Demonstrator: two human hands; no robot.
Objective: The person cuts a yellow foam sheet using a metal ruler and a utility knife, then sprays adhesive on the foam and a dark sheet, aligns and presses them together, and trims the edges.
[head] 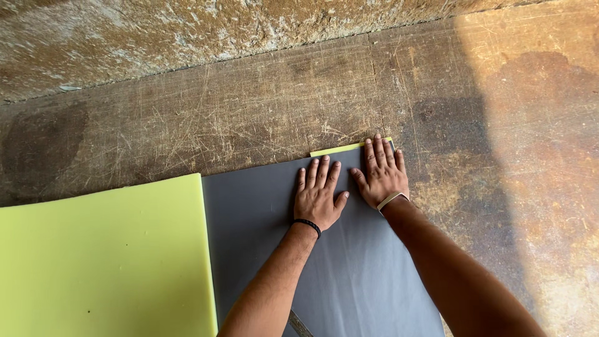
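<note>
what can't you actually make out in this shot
Head view, the only one:
- Palms of the left hand and right hand: pressed flat on the grey sheet, so what lies under them is hidden.
- Yellow-green strip: only an edge shows past the sheet.
- Yellow-green foam slab: cut off by the left and bottom edges.
- Thin object at the bottom edge: cut off, kind unclear.

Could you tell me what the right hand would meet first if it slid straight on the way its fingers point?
The right hand would first cross the thin yellow-green foam edge at its fingertips, then probably only bare scratched wooden floor.
</note>
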